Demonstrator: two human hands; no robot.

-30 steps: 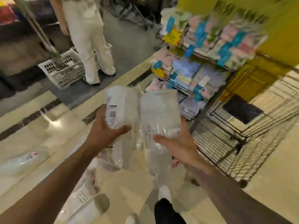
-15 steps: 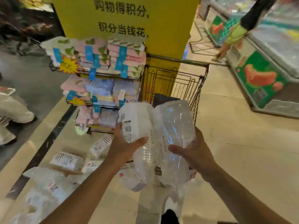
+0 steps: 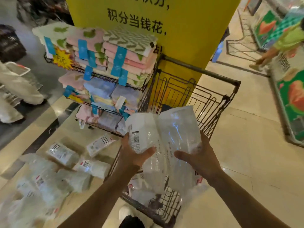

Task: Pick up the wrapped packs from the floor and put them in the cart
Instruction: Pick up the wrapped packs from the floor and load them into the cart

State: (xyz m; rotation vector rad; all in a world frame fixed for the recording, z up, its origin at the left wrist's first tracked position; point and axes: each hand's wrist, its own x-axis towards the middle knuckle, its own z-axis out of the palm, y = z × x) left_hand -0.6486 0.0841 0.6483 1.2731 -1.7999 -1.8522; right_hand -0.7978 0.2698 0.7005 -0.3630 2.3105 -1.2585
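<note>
Left hand [image 3: 133,155] and right hand [image 3: 199,157] each curl round a wrapped pack [image 3: 143,129], [image 3: 178,135], held side by side above the cart [image 3: 215,102] basket, probably to drop both at once. More packs [image 3: 62,153] lie on the floor [image 3: 246,145] beside the cart; what looks like packs already sits inside, blurred.

Two wrapped packs held over the cart

The left pack [image 3: 141,130], white with a printed label, and the clear right pack [image 3: 179,129] stand upright side by side above the wire cart [image 3: 213,102]; more packs [image 3: 62,153] lie scattered on the floor [image 3: 238,145] just left of it.
</note>
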